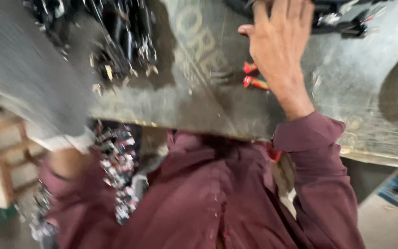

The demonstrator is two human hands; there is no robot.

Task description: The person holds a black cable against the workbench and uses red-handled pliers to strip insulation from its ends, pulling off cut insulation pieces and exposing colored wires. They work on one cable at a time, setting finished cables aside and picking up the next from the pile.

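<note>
— What is the right hand [279, 41] reaching for?

— It is stretching up toward a dark, glossy tangle of parts [342, 18] at the top edge of the head view. The fingertips are running out of the picture there, so I cannot tell whether they are gripping anything; the fingers that are showing are lying loosely together, with the thumb sticking out to the side.

— Anything else close to it?

— A pair of red handles [254, 76] is lying on the grey worktop [199, 101], just beside the heel of the hand and partly hiding behind the wrist — what tool they belong to is impossible to say.

— And the left hand?

— It is not showing clearly. Only a blurred forearm in a maroon sleeve [70, 166] is appearing at the lower left, below the worktop's edge, so its state cannot be told. The whole picture is smearing with motion — the black metal pieces [125, 37] at the upper left are hard to make out.
</note>
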